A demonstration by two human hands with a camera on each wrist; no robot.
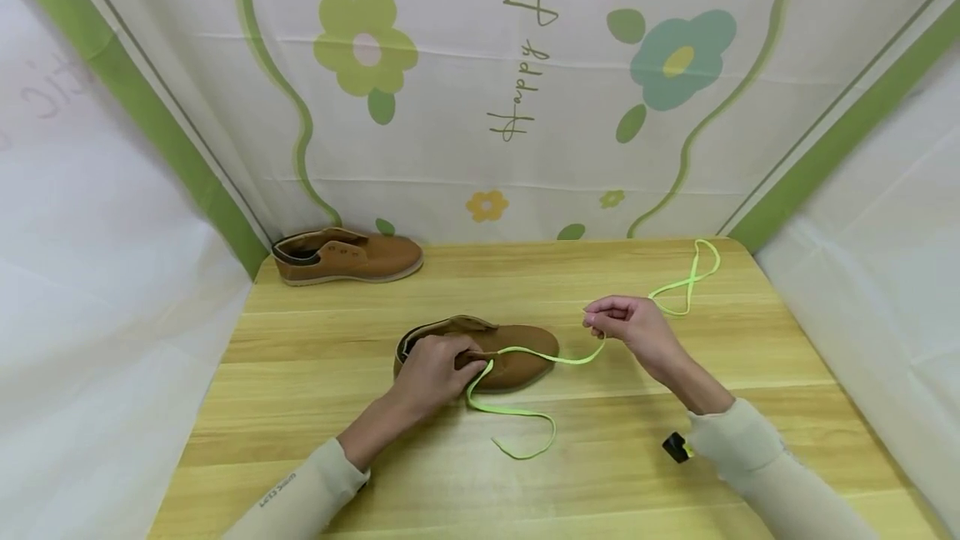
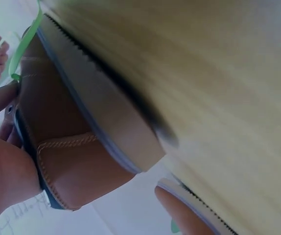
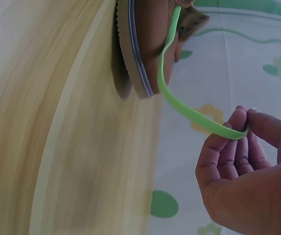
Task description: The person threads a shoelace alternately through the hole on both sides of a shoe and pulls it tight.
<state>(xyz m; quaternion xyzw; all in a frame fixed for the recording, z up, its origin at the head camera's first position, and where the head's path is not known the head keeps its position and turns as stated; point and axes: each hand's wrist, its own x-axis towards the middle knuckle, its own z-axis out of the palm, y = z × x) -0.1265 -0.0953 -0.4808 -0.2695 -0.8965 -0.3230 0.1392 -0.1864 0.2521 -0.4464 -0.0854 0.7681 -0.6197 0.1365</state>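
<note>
A brown shoe (image 1: pixel 525 340) lies on the table with its toe to the right. My left hand (image 1: pixel 433 373) holds the near eyelet flap of this shoe between thumb and fingers. A bright green shoelace (image 1: pixel 525 413) runs through the flap. One of its ends trails on the wood in front of the shoe. To the right, my right hand (image 1: pixel 637 330) pinches the other stretch of lace, which hangs slack between hand and shoe. In the right wrist view, the lace (image 3: pixel 189 113) passes between thumb and fingers. Left-hand fingers partly cover the eyelets.
Another brown shoe (image 1: pixel 375 258), with no lace in its eyelets, stands at the table's back left. A second green shoelace (image 1: pixel 692 280) lies looped at the back right. Flower-printed cloth (image 1: pixel 450 148) rises behind the wooden table (image 1: pixel 300 357), with white cloth at both sides.
</note>
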